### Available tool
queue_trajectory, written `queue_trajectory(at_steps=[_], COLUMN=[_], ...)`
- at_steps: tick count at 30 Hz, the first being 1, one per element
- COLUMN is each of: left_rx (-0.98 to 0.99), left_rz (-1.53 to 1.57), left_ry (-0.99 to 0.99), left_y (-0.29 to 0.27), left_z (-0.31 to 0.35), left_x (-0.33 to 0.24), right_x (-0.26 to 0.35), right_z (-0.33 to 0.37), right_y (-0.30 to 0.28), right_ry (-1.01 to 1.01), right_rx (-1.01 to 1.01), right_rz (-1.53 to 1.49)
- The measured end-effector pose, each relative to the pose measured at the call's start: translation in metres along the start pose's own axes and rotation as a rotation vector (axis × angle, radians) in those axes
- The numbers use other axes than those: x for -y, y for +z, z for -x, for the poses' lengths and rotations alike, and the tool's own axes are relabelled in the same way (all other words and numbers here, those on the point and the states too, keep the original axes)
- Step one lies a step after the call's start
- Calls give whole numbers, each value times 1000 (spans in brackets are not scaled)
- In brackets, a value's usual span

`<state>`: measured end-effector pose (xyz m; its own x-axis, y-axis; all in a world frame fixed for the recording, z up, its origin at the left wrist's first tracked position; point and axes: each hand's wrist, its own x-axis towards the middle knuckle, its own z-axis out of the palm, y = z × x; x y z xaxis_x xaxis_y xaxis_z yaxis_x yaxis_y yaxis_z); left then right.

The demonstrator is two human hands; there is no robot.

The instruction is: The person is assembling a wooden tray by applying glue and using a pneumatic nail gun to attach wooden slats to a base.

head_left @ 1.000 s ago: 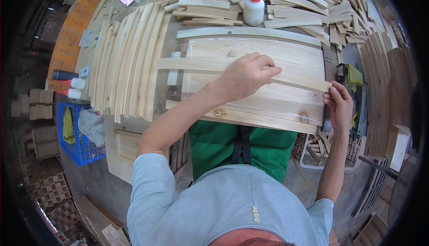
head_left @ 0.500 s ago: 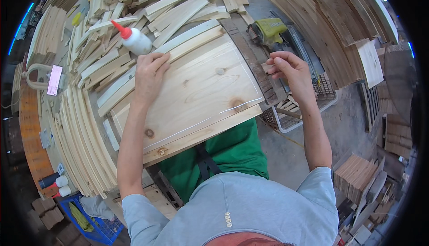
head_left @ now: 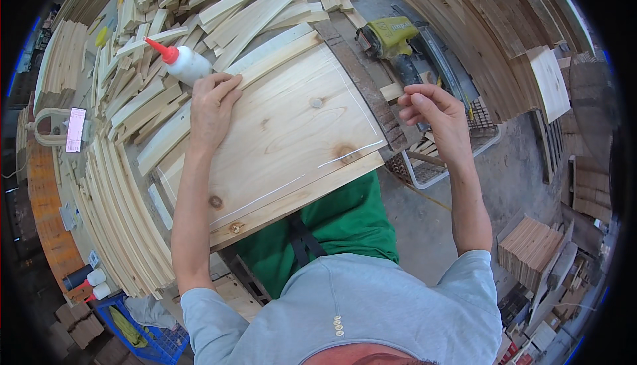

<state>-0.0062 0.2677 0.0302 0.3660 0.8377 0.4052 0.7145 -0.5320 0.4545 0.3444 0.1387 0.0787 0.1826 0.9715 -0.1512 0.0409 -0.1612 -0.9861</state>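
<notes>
A pale wooden panel [head_left: 285,123] lies before me, with white lines of glue drawn near its right and front edges. A narrow wood strip [head_left: 282,60] runs along its far side. My left hand [head_left: 212,110] is closed on this strip, thumb and fingers bent at its edge. Off the panel's right side my right hand [head_left: 438,116] is raised in the air. Its thumb and fingertips are pressed together; whatever they hold, if anything, is too small to make out. A white glue bottle [head_left: 188,64] with a red nozzle lies tilted just beyond my left hand.
A green nail gun [head_left: 391,37] rests at the back right. Loose wood strips [head_left: 252,7] are heaped behind the panel, and long strips [head_left: 123,212] are stacked at left. Tall board stacks [head_left: 464,40] stand at right. A wire basket [head_left: 434,176] with offcuts sits below my right hand.
The view has shifted slightly, so the bench things appear a little further left. My right hand has moved slightly away from the panel's edge. The left hand stays at the strip.
</notes>
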Motion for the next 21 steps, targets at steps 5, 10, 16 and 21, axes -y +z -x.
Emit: queue_trajectory(at_steps=[5,10,16,21], left_rx=[-3,-251,-529,-715], left_rz=[46,655,1533,1904], left_ry=[-17,-392,-170,-214], left_y=[-54,-130,-169,-126], left_z=[9,-7,7,59], left_x=[-35,-87,-19,31], right_x=[5,3,-2,-15], right_z=[4,18,30,29], right_y=[12,59,137,142], right_ry=[-17,58,185,324], right_rx=[54,311,688,679], right_rz=[-25,-91,-208,-492])
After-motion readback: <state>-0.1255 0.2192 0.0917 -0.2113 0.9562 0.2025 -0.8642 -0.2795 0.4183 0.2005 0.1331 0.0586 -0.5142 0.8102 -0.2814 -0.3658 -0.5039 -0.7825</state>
